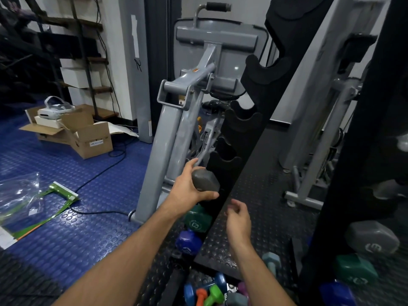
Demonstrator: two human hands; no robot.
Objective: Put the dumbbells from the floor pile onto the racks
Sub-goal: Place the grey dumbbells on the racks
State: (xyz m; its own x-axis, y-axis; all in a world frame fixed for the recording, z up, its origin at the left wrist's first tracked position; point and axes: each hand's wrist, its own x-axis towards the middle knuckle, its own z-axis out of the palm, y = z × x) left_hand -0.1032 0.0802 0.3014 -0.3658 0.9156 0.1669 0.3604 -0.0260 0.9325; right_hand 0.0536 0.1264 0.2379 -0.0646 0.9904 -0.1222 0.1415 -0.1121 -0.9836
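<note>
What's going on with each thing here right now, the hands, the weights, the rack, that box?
Left hand: grips the grey dumbbell.
Grey dumbbell: held up against the rack.
Right hand: loosely curled, holding nothing.
Black rack: upright, its upper cradles bare.
Green dumbbell: seated low on the rack.
Floor pile: small coloured dumbbells lying jumbled.
Cardboard box: flaps open.
</note>
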